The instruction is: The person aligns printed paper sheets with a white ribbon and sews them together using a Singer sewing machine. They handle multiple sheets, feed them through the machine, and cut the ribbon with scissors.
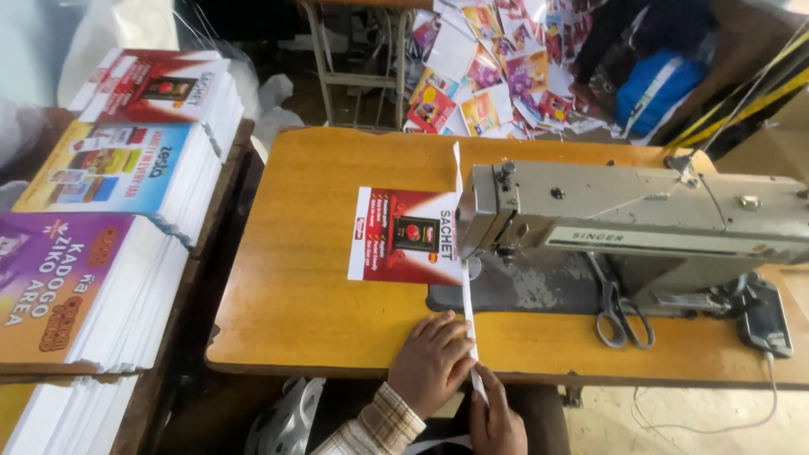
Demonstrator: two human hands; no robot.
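Note:
A red printed card lies flat on the wooden table, its right edge under the head of a grey sewing machine. A narrow white strip runs from the back of the table along the card's edge, under the needle and toward me. My left hand, in a plaid sleeve, rests on the table's front edge with its fingertips against the strip. My right hand sits just below the table edge and pinches the strip's near end.
Scissors lie on the machine bed to the right, beside a black device with a cord. Stacks of printed cards fill a side table at left. Loose printed sheets are heaped on the floor behind.

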